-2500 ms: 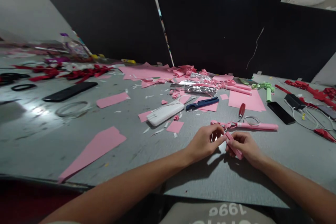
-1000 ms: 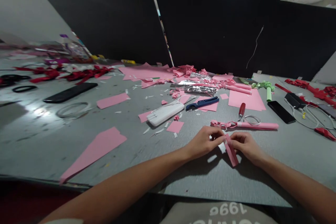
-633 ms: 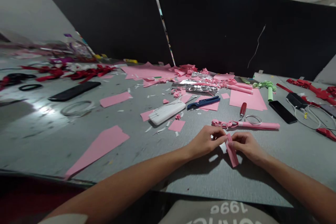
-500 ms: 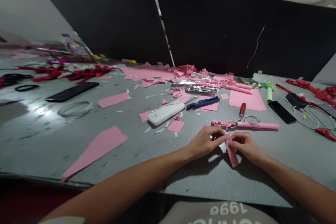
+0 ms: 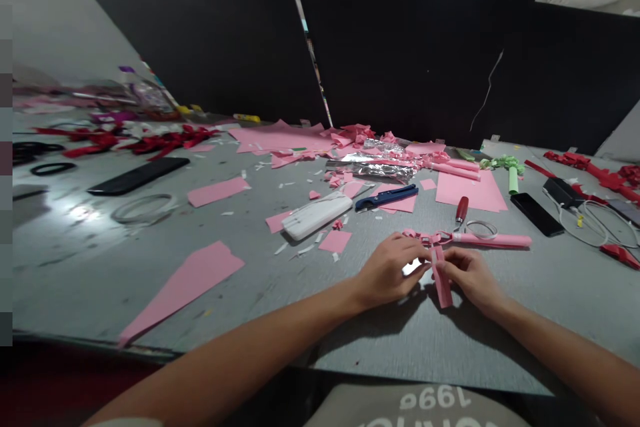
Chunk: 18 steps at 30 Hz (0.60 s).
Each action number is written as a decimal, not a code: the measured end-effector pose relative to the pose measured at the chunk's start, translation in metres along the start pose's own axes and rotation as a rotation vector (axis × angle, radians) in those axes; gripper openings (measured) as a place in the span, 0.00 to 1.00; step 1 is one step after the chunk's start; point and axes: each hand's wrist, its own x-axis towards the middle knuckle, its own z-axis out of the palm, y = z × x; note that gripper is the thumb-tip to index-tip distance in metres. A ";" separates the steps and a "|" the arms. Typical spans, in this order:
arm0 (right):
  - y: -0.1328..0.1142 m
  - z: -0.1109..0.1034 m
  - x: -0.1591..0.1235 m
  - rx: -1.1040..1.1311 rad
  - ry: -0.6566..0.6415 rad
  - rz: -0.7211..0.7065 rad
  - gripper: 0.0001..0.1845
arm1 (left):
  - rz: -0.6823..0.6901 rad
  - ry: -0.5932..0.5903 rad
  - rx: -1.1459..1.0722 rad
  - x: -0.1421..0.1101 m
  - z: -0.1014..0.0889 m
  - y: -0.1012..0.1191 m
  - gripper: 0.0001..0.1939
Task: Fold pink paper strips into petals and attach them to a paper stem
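Between my hands is a narrow folded strip of pink paper point(image 5: 443, 287), tilted, with a small white patch near its upper end. My right hand point(image 5: 467, 273) pinches it from the right with thumb and fingers. My left hand point(image 5: 393, 267) is closed at the strip's upper left edge, fingertips touching it; a bright white bit shows between thumb and fingers. Just beyond my hands lies a rolled pink paper tube point(image 5: 505, 241) with a pink paper chain point(image 5: 425, 237) at its left end. A ring of clear tape point(image 5: 481, 229) rests by the tube, near a red-handled tool point(image 5: 461, 209).
Left of my hands are a white power bank point(image 5: 317, 215), a navy stapler-like tool point(image 5: 387, 198) and a pink offcut point(image 5: 187, 287). Pink scraps and silver foil point(image 5: 377, 167) lie farther back. On the right are a black phone point(image 5: 537, 214) and a cabled adapter point(image 5: 563, 193).
The strip has turned from slanting in my right hand to nearly upright, then risen slightly. My left hand has lifted a little and its fingers have shifted along the strip's edge.
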 end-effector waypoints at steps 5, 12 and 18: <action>0.002 0.001 -0.001 0.019 -0.020 -0.014 0.23 | 0.032 0.070 0.024 -0.001 0.004 -0.004 0.06; 0.001 0.004 -0.004 0.061 -0.059 -0.010 0.24 | 0.087 0.119 0.056 -0.002 0.006 -0.003 0.04; 0.002 0.004 -0.004 -0.037 -0.007 -0.089 0.20 | 0.086 0.125 0.090 -0.003 0.007 0.001 0.05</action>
